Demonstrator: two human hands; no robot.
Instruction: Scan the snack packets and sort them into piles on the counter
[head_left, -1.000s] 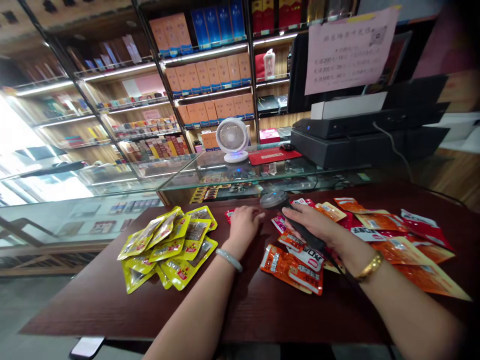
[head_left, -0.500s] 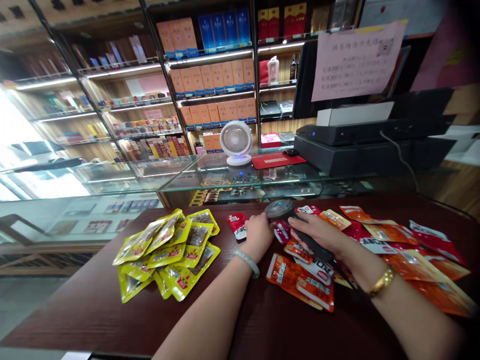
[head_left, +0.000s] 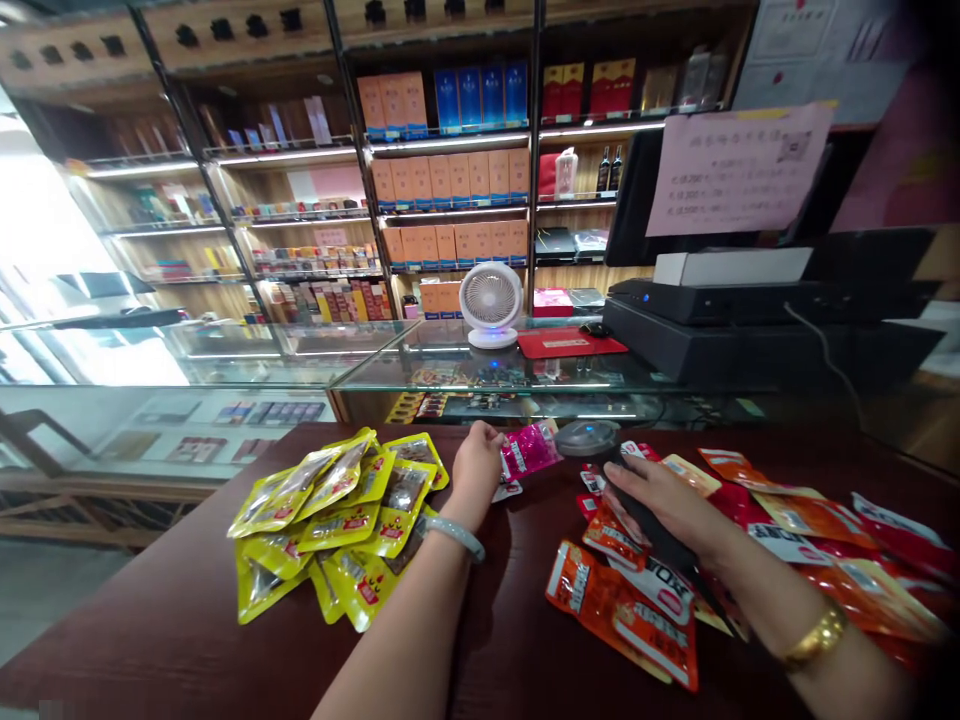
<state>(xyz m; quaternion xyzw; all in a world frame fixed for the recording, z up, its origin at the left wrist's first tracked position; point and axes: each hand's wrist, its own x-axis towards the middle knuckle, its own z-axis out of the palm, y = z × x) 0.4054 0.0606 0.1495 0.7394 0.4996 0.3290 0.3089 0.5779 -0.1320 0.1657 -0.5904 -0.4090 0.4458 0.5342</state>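
My left hand [head_left: 478, 465] pinches the edge of a small magenta snack packet [head_left: 529, 450], raised a little above the dark brown table. A barcode scanner [head_left: 651, 525] is gripped in my right hand [head_left: 667, 500], its grey head pointing left beside the packet. Left of my left arm lies a heap of yellow snack packets [head_left: 349, 545]. Below the scanner are orange snack packets [head_left: 622, 610], and more red and orange packets [head_left: 810, 510] spread out to the right. A red-and-white packet [head_left: 508, 490] shows partly beneath the magenta one.
Behind the table [head_left: 172, 590] stands a glass display counter [head_left: 420, 375] with a white fan [head_left: 492, 305] and a red mat [head_left: 571, 343]. A black cash register [head_left: 750, 320] with a pink notice [head_left: 739, 170] is at the right. Shelves of boxes line the wall.
The magenta packet has come up from the table in my left hand and moved left, away from under the scanner. The view has tilted slightly upward and left.
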